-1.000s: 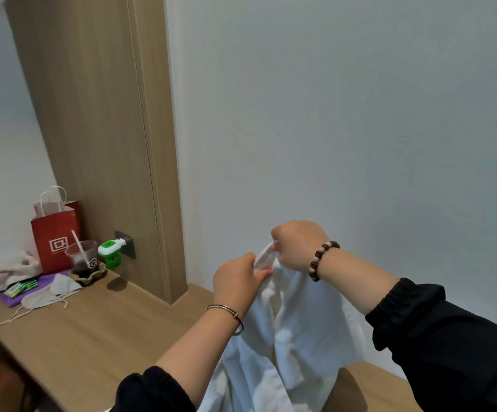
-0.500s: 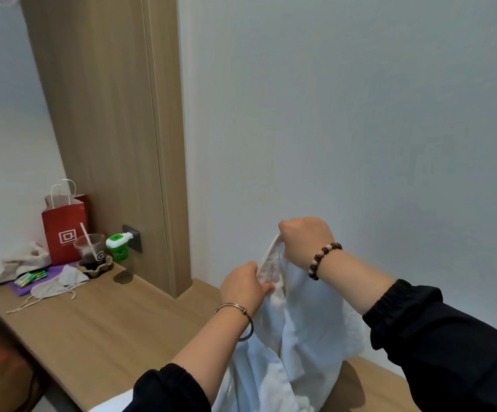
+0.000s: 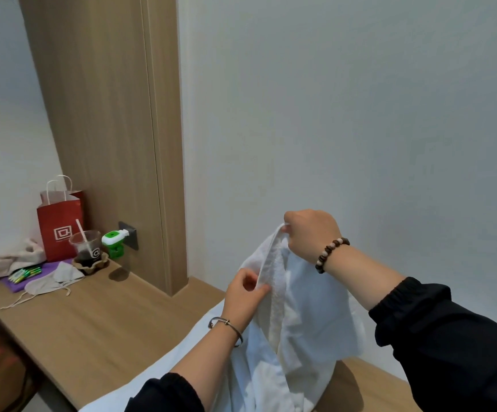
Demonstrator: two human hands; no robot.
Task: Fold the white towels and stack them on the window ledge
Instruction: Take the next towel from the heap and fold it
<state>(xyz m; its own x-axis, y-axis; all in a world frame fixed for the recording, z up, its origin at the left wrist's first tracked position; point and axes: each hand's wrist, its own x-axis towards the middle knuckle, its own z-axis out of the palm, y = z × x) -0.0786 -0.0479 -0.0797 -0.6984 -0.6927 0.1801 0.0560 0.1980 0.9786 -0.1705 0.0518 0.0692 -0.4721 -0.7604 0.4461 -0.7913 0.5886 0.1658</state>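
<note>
A white towel (image 3: pixel 306 316) hangs bunched in front of me, above the wooden ledge (image 3: pixel 86 322). My right hand (image 3: pixel 311 233) pinches its top corner, held highest, near the wall. Lower and to the left, my left hand (image 3: pixel 242 295) pinches the towel's hemmed edge between thumb and fingers. The edge runs taut between the two hands. The towel's lower part drops out of the frame at the bottom.
At the ledge's far left stand a red paper bag (image 3: pixel 58 224), a plastic cup with a straw (image 3: pixel 88 248), a green plug-in device (image 3: pixel 113 242), a cloth mask (image 3: pixel 51 281) and pens on a purple sheet. A wooden pillar (image 3: pixel 113 129) rises behind them. A white sheet (image 3: pixel 164 364) lies below my arms.
My left hand has slid down the towel's edge, away from my right hand, which has stayed high. The stretch of edge between them has grown longer.
</note>
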